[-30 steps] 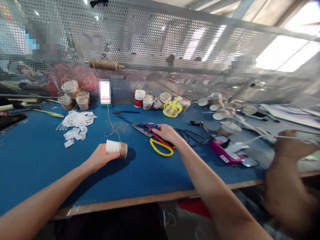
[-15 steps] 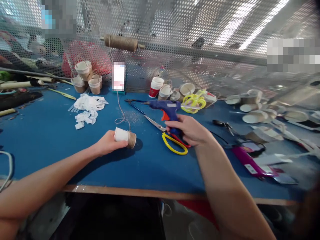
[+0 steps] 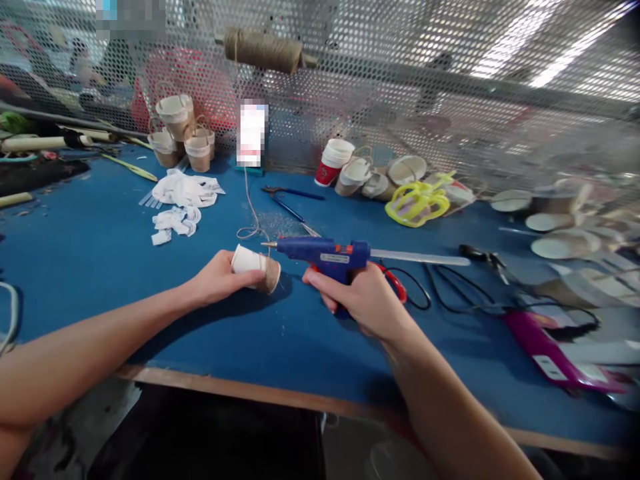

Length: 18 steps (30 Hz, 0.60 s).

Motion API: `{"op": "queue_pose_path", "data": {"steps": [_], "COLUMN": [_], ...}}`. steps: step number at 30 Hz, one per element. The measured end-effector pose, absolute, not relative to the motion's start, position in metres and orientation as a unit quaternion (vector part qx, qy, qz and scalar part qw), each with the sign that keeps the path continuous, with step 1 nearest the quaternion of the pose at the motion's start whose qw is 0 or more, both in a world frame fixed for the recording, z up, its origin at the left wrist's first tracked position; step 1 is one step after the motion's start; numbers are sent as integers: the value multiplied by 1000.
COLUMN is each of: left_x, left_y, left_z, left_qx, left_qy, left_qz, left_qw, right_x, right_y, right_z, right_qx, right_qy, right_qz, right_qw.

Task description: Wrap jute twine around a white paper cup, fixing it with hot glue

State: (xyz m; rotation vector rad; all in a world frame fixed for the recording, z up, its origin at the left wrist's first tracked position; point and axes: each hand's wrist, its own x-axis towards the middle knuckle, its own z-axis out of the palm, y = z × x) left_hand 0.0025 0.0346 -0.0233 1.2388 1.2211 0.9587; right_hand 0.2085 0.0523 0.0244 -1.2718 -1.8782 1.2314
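Note:
My left hand (image 3: 225,277) is closed around a white paper cup (image 3: 245,260), which lies on its side with the lower end wrapped in brown twine (image 3: 271,275). A loose strand of the twine runs from the cup back across the table. My right hand (image 3: 355,293) grips a blue hot glue gun (image 3: 323,257) with a clear glue stick (image 3: 420,256) sticking out behind. The gun's metal nozzle points left, right by the wrapped end of the cup; whether it touches cannot be told. Scissors (image 3: 395,283) lie partly hidden behind the gun and my right hand.
Blue-handled pliers (image 3: 295,200), white paper scraps (image 3: 183,190) and twine-wrapped cups (image 3: 175,130) lie farther back. A twine spool (image 3: 263,50) hangs on the mesh panel. Yellow ribbon (image 3: 417,200) is behind the gun. At right are black cables (image 3: 450,287) and a purple object (image 3: 555,357).
My right hand has brought the glue gun left and down, from above the scissors to the twine-wrapped cup. The left hand still holds the cup in nearly the same place. The view has shifted slightly.

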Motion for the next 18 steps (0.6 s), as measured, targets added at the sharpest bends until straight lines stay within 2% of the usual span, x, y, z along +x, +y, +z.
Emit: {"op": "queue_pose_path", "data": {"steps": [4,18], "left_x": [1,-3], "left_y": [34,33], "left_z": [-24,-19], "left_qx": [531,571], "left_qy": [519,464], "left_qz": [387,370], "left_qw": [546,567], "right_x": [210,213], "right_y": [47,40], "right_z": [31,31], "right_qx": [-518,-522], "right_qy": [-718,-804], "right_qz": [391,200], "right_qw": [250,200]}}
